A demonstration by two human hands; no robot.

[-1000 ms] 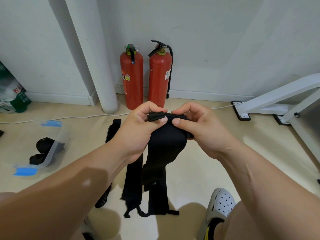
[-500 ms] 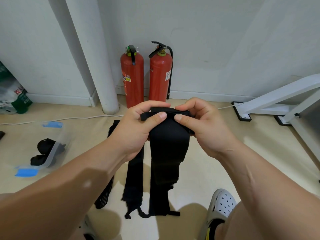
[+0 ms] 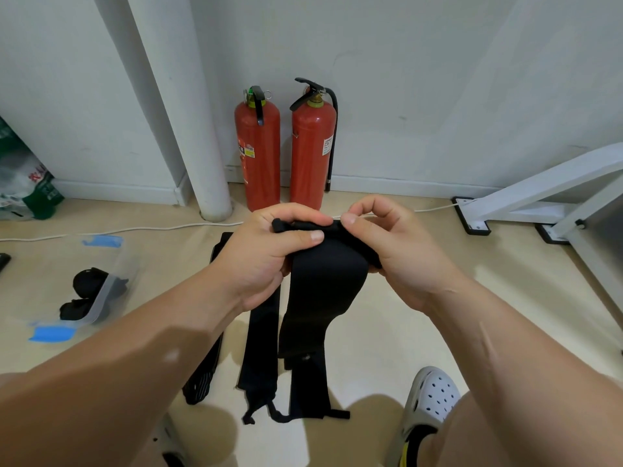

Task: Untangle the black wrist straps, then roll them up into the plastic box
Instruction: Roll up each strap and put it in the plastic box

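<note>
Head: plastic box (image 3: 100, 299) holds rolled straps (image 3: 88, 282)

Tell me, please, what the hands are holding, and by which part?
Both the left hand and the right hand grip one black wrist strap by its folded-over top end; the rest hangs down.

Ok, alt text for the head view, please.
The left hand and right hand pinch the top end of a black wrist strap, its length hanging toward the floor. More straps lie flat below; a clear plastic box sits at left.
</note>
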